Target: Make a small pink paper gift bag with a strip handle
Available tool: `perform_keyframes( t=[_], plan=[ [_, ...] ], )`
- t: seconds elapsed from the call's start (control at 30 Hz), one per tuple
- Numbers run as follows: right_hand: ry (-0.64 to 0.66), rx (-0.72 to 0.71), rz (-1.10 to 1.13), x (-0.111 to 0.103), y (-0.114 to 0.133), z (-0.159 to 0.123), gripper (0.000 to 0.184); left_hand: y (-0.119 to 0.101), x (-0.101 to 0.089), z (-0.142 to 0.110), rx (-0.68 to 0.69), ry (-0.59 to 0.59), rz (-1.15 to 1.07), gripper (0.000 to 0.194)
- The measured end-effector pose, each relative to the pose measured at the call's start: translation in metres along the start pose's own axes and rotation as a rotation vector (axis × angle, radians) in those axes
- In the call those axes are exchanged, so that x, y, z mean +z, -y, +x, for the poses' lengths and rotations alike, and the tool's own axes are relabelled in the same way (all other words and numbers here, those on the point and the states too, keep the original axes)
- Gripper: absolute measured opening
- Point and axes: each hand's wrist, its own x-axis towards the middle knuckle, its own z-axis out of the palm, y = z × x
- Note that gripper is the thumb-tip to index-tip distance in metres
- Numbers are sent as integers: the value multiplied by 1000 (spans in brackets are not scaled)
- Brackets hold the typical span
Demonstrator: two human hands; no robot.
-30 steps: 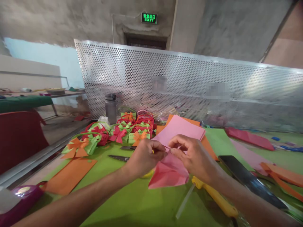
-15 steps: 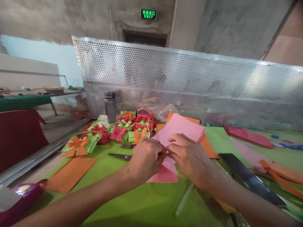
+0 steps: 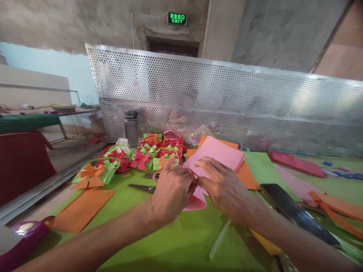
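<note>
In the middle of the table, my left hand (image 3: 177,189) is closed in a pinch on a folded pink paper piece (image 3: 196,202), whose lower part fans out under the fingers. My right hand (image 3: 219,185) meets it from the other side, thumb and fingertips pressed together at the same spot; the exact pinch point is hidden. A thin red strip (image 3: 190,169) curves out above and left of my left hand. Scissors (image 3: 141,187) lie partly beneath that hand. Behind both hands rests a stack of pink sheets (image 3: 214,151) on orange sheets (image 3: 249,175).
Small red and green paper bags with bows (image 3: 141,158) crowd the back left beside a grey bottle (image 3: 131,130). A phone (image 3: 295,211) and a clear stick (image 3: 219,240) lie to the right. A purple tool (image 3: 25,241) sits front left. A perforated metal screen (image 3: 227,90) stands behind.
The pink piece has shifted up and turned between my hands, so less of it shows. The red strip now shows above and left of my left hand.
</note>
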Motion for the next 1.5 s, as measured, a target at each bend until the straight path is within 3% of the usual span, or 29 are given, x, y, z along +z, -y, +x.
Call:
perform_keyframes(
  t=[0.27, 0.4, 0.67, 0.87, 0.93, 1.0, 1.1, 1.23, 1.4, 1.5],
  plan=[
    [45, 31, 82, 4, -1, 1, 20, 4, 4, -1, 79, -46, -13, 28],
    [3, 50, 67, 8, 3, 2, 23, 4, 5, 0, 105, -73, -10, 28],
    [-92, 137, 79, 14, 3, 2, 22, 10, -4, 7, -18, 79, -155, 21],
    [-96, 208, 179, 9, 0, 3, 19, 16, -17, 14, 21, 50, -184, 19],
    [-84, 253, 184, 7, -2, 3, 22, 23, -33, 19, -40, -21, -236, 17],
    [-83, 271, 175, 5, -6, 3, 22, 31, -49, 24, -205, -43, -315, 17],
    [-84, 290, 155, 0, -11, 3, 21, 38, -61, 27, -353, 5, -471, 19],
    [-50, 308, 119, -8, -12, 4, 25, 36, -53, 25, -341, 116, -588, 20],
    [28, 285, 53, -11, -11, 4, 26, 35, -50, 21, -304, 52, -428, 19],
    [8, 273, 19, -9, -9, 3, 24, 33, -49, 19, -308, 120, -462, 18]
  ],
)
